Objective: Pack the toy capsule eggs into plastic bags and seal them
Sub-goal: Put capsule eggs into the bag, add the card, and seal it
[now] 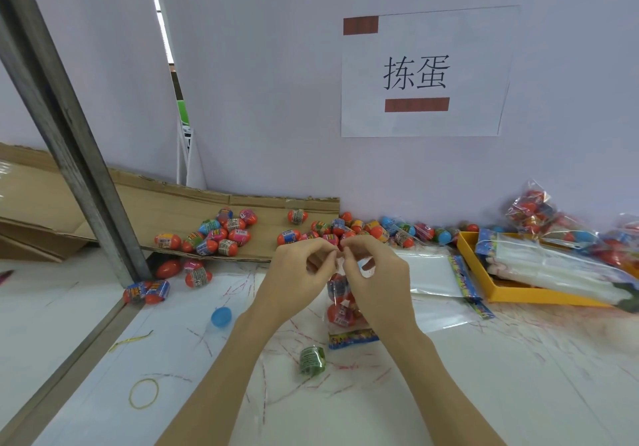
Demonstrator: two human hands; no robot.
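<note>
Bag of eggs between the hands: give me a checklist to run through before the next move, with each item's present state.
1. Eggs inside the bag: ok, several red ones show through the plastic.
2. Left hand pinches the bag's top: ok.
3. Right hand pinches the top: ok.
4. Seal closed: cannot tell, fingers hide it.
5. Printed header card at the bag's near end: ok.
6. Loose green egg near the bag: not ok, left unpacked.

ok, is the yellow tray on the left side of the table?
No, the yellow tray sits at the right, holding stacked plastic bags.
</note>
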